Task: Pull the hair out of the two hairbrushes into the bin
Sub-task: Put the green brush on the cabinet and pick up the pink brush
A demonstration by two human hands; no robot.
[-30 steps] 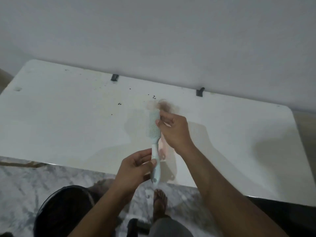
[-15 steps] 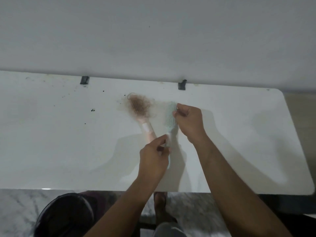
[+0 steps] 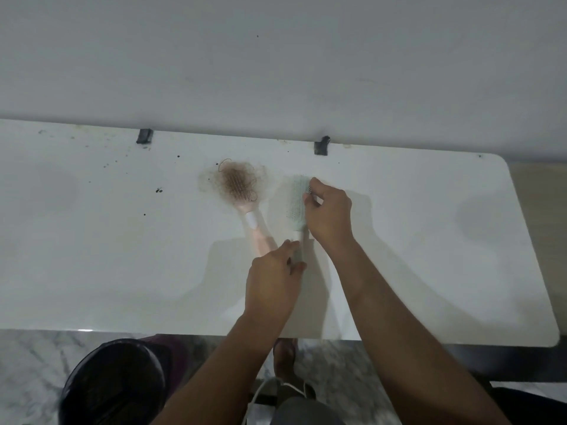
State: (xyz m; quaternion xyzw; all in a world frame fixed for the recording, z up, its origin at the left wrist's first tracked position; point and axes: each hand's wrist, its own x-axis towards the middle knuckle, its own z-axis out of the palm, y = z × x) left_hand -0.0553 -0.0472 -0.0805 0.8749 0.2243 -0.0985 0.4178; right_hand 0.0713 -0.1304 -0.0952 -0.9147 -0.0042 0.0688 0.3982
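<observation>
A mint-green hairbrush [image 3: 295, 204] lies on the white table [image 3: 107, 240], bristles up, handle toward me. My left hand [image 3: 273, 280] holds its handle. My right hand [image 3: 328, 216] sits at the right side of the brush head with fingers curled, pinching at the bristles. Just left of it lies a pink hairbrush [image 3: 242, 197] whose head is matted with brown hair. A black bin [image 3: 113, 384] stands on the floor below the table's near edge, at the lower left.
The table's back edge meets a white wall, with two small black clips [image 3: 144, 136] [image 3: 321, 146] along it. Dark specks dot the table's left part. My foot [image 3: 285, 354] is on the marble floor under the table.
The green brush has come down from in front of me onto the table beside the pink one. Both hands stayed on it. The view has shifted forward over the table.
</observation>
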